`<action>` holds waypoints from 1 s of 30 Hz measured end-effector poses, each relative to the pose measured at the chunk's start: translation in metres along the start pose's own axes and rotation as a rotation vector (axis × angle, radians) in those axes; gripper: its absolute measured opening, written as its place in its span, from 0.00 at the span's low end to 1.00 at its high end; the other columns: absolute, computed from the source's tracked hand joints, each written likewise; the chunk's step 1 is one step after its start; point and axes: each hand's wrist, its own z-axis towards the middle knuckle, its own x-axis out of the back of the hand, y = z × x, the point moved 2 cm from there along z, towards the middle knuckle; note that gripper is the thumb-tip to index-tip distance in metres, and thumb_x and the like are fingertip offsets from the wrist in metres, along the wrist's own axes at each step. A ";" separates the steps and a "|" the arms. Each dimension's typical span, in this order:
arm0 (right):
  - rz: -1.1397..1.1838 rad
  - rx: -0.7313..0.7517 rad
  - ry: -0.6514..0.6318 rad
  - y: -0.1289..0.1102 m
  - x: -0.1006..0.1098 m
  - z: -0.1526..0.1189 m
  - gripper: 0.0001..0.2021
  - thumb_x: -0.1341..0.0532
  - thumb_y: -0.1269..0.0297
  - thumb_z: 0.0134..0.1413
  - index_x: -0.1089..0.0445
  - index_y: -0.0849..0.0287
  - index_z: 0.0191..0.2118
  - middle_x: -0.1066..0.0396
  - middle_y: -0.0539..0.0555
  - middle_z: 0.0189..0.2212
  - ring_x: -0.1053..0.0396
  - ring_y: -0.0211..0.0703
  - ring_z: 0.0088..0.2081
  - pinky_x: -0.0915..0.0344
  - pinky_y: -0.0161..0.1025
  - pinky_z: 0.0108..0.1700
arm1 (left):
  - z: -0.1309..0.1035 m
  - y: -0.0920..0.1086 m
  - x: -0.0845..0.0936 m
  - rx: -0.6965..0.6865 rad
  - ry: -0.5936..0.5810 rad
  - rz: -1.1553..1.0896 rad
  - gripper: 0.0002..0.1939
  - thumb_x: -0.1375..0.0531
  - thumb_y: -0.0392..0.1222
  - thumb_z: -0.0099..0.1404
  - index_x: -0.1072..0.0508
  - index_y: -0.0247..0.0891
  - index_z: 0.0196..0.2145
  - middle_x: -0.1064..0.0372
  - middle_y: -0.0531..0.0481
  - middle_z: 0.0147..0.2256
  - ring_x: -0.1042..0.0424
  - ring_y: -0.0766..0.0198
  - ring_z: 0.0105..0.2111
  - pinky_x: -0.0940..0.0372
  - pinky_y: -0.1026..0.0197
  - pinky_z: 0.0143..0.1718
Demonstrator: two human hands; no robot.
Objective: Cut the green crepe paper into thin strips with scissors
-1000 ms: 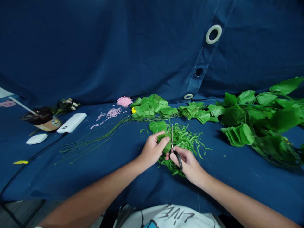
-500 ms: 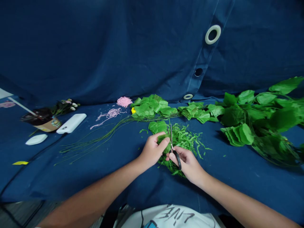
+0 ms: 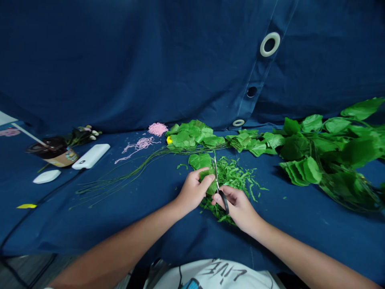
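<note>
My left hand (image 3: pixel 195 187) pinches a green leaf (image 3: pixel 211 185) between thumb and fingers. My right hand (image 3: pixel 236 204) grips scissors (image 3: pixel 221 194) by their black handles, and the narrow blades point away from me along the leaf's right edge. Beneath both hands lies a heap of shredded green strips (image 3: pixel 236 173). One whole leaf (image 3: pixel 199 160) rests flat just beyond my left fingers. Part of the held leaf is hidden by my left thumb.
Stacked green leaves (image 3: pixel 191 134) and thin green stems (image 3: pixel 141 168) lie behind my hands. Leafy vines (image 3: pixel 333 148) spread at the right. Pink thread (image 3: pixel 157 129), a white device (image 3: pixel 91 156) with a black cable and a dark cup (image 3: pixel 57 151) with a straw are at the left.
The scissor blades have drawn closer together and tilted slightly to the left. Both hands stay in nearly the same place.
</note>
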 end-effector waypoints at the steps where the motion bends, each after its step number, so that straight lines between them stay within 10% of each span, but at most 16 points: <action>1: -0.002 -0.002 -0.002 0.000 0.000 0.000 0.16 0.37 0.52 0.60 0.28 0.62 0.32 0.39 0.47 0.22 0.47 0.35 0.24 0.50 0.33 0.26 | 0.000 0.002 0.001 0.004 0.004 0.006 0.14 0.43 0.51 0.66 0.33 0.36 0.33 0.42 0.57 0.22 0.42 0.70 0.20 0.45 0.68 0.18; 8: -0.042 -0.013 0.016 0.001 0.002 0.002 0.17 0.37 0.51 0.60 0.29 0.62 0.31 0.40 0.47 0.22 0.47 0.35 0.23 0.50 0.33 0.26 | 0.000 0.022 0.007 -0.283 0.026 0.263 0.12 0.44 0.42 0.68 0.35 0.36 0.27 0.43 0.55 0.25 0.42 0.68 0.28 0.45 0.65 0.30; 19: -0.047 -0.005 -0.032 -0.005 0.002 0.001 0.21 0.38 0.44 0.58 0.27 0.61 0.32 0.28 0.53 0.27 0.34 0.41 0.29 0.41 0.33 0.30 | 0.001 0.015 0.007 -0.209 0.001 0.172 0.15 0.44 0.42 0.68 0.38 0.36 0.25 0.48 0.57 0.23 0.47 0.69 0.25 0.51 0.65 0.27; 30: -0.055 -0.018 -0.034 -0.006 0.000 0.001 0.20 0.39 0.47 0.60 0.26 0.61 0.33 0.34 0.49 0.24 0.43 0.36 0.24 0.48 0.32 0.26 | 0.000 0.011 0.005 -0.230 0.008 0.188 0.14 0.45 0.42 0.68 0.36 0.36 0.25 0.46 0.56 0.22 0.47 0.69 0.24 0.51 0.65 0.26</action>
